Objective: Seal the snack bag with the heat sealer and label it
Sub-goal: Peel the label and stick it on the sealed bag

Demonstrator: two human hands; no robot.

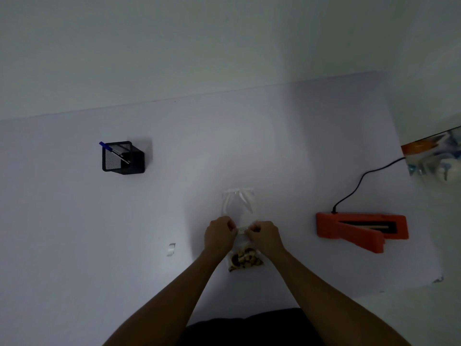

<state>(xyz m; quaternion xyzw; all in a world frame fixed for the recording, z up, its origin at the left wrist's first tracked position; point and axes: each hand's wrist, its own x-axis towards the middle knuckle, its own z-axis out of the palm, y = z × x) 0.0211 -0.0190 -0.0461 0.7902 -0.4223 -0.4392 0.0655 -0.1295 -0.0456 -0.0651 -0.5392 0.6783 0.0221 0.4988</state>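
Leftmost, a black mesh pen holder (123, 157) with a blue pen (113, 152) leaning in it: stands well apart from the work, probably kept back until writing is needed. Nearer, just left of the hands, a small pale scrap (171, 249) on the table (74, 221): looks like peeled backing, though too dim to be sure. Next, the left hand (219, 234): curls its fingers and pinches one end of a small pale strip (241, 230) over the middle of the snack bag (239, 206). Bag itself: lies flat on the table right before the person, snacks (245, 260) bunched at the near end, clear empty part stretched away, so offering a smooth patch for sticking. Opposite, the right hand (265, 236): pinches the strip's other end, likely to hold it taut and straight. Cannot tell whether the far end is sealed. Far right, the orange heat sealer (361, 229): rests well apart from the bag, lid ajar, cord (361, 181) trailing off the right edge, apparently kept within reach.
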